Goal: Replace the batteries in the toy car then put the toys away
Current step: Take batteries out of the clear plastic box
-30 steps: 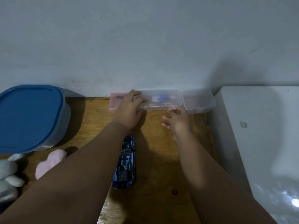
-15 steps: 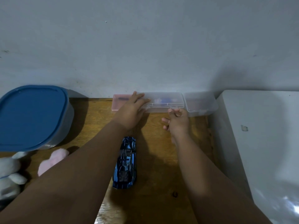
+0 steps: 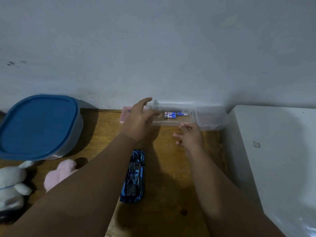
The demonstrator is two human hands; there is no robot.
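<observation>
My left hand [image 3: 139, 121] has its grip spread open on the clear box [image 3: 172, 115] of batteries [image 3: 172, 114]; my right hand [image 3: 190, 135], loosely curled and empty, touches its front edge. The toy car [image 3: 134, 177] lies on the counter [image 3: 171, 168] between my arms.

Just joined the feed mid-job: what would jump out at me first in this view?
Both hands reach to the far edge of the wooden table: the left hand at the raised lid of a clear case against the wall, with blue batteries showing inside, the right hand at its near edge. The blue toy car lies between the forearms, and a big blue-lidded tub sits far left.
</observation>
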